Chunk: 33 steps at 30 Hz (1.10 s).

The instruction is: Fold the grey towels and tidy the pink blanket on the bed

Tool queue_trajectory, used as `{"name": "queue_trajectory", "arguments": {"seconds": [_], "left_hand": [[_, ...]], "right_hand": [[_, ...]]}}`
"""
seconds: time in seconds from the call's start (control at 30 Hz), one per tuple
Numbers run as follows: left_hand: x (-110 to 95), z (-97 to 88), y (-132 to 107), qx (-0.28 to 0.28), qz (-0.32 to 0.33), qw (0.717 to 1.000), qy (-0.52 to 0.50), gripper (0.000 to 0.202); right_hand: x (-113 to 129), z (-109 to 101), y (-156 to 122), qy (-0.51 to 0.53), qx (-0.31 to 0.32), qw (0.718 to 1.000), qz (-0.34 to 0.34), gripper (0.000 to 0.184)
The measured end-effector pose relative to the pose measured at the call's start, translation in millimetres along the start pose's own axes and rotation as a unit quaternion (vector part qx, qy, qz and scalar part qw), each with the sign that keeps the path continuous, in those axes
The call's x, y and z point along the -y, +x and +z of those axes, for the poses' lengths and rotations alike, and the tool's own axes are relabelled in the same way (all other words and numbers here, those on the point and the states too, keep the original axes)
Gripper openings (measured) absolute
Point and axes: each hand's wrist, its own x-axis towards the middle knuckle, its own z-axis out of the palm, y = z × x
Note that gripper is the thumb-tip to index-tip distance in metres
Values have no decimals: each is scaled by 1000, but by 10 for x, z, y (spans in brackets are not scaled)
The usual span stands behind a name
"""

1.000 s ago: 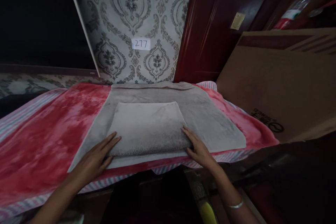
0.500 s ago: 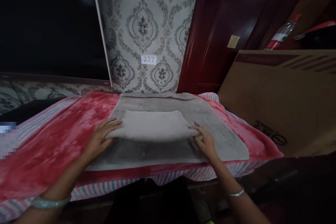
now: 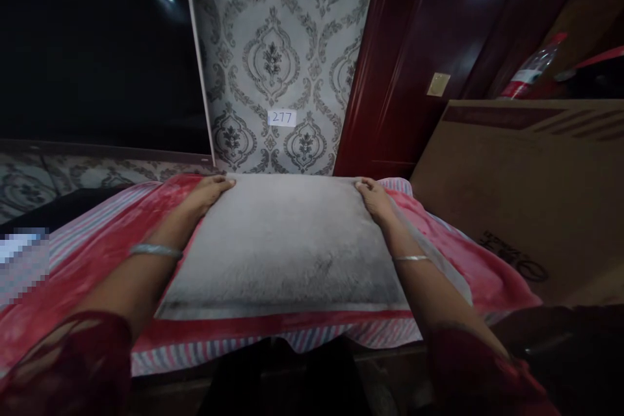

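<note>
A grey towel [image 3: 285,247] lies folded over on a red blanket with striped edges [image 3: 97,253] that covers a table. Both my arms reach across it. My left hand [image 3: 207,192] grips the towel's far left corner, fingers curled on the cloth. At the far right corner my right hand [image 3: 374,198] pinches the cloth in the same way. A bangle shows on each wrist. A strip of the towel's lower layer [image 3: 441,266] shows past my right forearm.
Patterned grey wallpaper with a small label reading 277 [image 3: 281,118] stands behind the table. A dark red door [image 3: 414,58] is at the right. A large cardboard box [image 3: 531,188] leans at the right, with a plastic bottle [image 3: 531,68] behind it.
My hands lifted the towel's near folded edge and carried it away from me to the far edge, so the towel is now folded over. The camera moved closer.
</note>
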Motion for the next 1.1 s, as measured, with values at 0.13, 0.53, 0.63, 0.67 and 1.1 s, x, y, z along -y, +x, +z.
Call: {"name": "queue_trajectory", "arguments": {"seconds": [0.13, 0.53, 0.63, 0.67, 1.1], "left_hand": [[357, 94, 154, -1, -11, 981, 196, 46], [1009, 1109, -400, 166, 163, 831, 506, 60], [1206, 1160, -551, 177, 158, 820, 521, 62], [1233, 1156, -561, 180, 157, 819, 522, 63], [1227, 832, -616, 188, 100, 801, 560, 70]], "right_hand": [[-291, 330, -44, -53, 34, 996, 69, 43], [-393, 1036, -919, -349, 238, 905, -42, 58], [-459, 1052, -1063, -382, 259, 886, -35, 60], [-467, 1048, -1069, -383, 260, 886, -33, 60], [-507, 967, -989, -379, 304, 874, -30, 63]]}}
